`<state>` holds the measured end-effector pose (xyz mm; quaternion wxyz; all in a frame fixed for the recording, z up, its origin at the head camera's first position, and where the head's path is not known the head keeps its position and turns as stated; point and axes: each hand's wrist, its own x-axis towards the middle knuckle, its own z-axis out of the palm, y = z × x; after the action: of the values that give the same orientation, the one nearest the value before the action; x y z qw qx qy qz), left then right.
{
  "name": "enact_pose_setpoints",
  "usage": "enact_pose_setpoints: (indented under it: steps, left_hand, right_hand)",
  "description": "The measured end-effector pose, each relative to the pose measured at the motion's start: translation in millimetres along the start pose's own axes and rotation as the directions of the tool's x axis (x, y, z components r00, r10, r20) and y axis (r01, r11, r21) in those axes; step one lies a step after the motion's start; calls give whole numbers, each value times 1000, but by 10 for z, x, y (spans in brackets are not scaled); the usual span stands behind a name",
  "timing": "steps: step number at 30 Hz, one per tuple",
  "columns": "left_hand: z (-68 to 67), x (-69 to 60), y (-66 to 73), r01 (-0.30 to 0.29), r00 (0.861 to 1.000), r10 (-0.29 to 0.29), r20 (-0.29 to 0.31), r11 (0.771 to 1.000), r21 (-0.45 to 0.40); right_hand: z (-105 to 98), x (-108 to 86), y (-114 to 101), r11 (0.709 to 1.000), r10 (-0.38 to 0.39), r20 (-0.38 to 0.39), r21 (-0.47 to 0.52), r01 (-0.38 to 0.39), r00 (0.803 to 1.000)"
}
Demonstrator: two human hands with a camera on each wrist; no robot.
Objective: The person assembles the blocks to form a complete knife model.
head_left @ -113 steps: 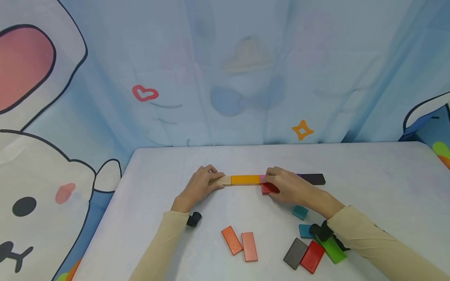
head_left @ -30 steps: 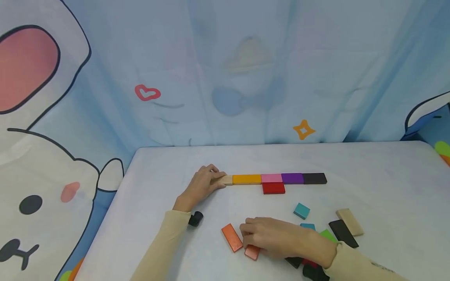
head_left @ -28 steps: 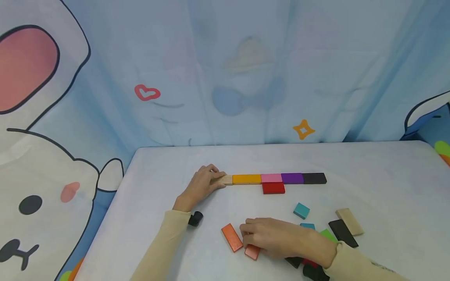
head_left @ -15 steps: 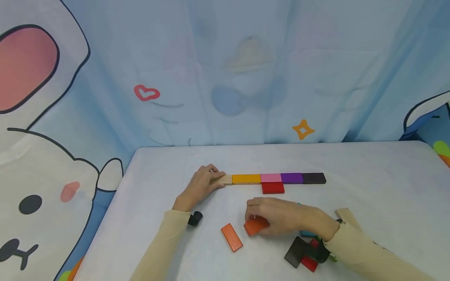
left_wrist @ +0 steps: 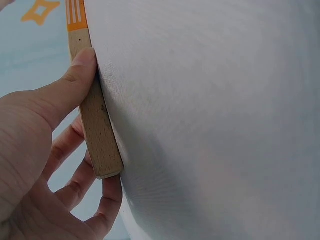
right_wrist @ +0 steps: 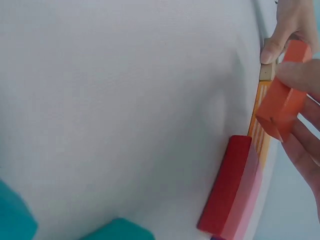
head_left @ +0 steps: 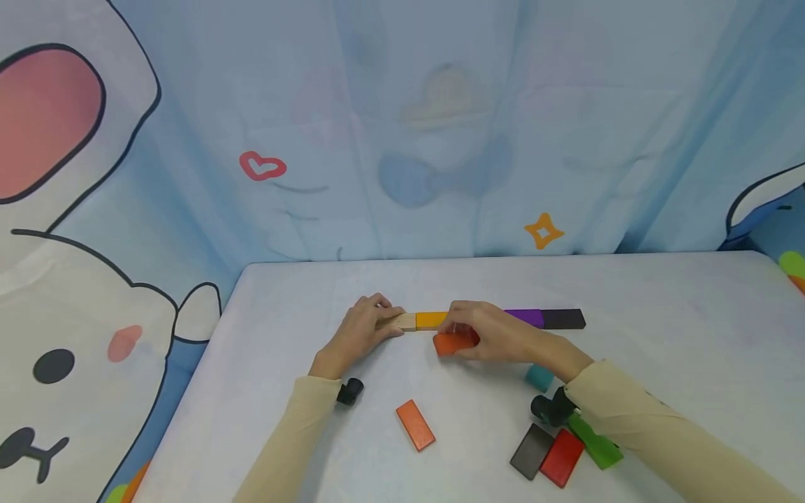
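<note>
My left hand [head_left: 358, 332] pinches a plain wooden block [left_wrist: 101, 135] at the left end of a row, thumb in front and fingers behind. Along the row, a yellow block [head_left: 430, 321] follows, then a pink block [right_wrist: 248, 205], a purple block [head_left: 525, 318] and a black block [head_left: 563, 319]. Between thumb and fingers, my right hand [head_left: 497, 332] holds an orange block [right_wrist: 285, 95], raised off the table in front of the yellow one. A red block [right_wrist: 226, 187] lies against the pink block's near side; my right hand hides both in the head view.
Nearer on the white table [head_left: 283, 286] lies another orange block [head_left: 415, 425]. Grey [head_left: 532, 451], red [head_left: 562, 457] and green blocks [head_left: 597, 447] cluster at front right, partly under my right forearm. A teal block [head_left: 539, 377] sits behind them. A curtain [head_left: 440, 140] hangs behind the table.
My right hand has picked up the orange block from the front of the table and carried it away from me to the row. The left hand stays on the plain block.
</note>
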<state>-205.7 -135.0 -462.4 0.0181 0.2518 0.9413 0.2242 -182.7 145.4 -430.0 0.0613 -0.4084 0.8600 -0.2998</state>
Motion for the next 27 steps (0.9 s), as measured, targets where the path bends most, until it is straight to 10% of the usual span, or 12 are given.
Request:
enact_pose_setpoints:
  steps: [27]
  left_hand:
    - [0, 1, -15, -17, 1000, 17, 3, 1000, 8]
  right_hand:
    - [213, 138, 139, 990, 48, -112, -124, -62, 993]
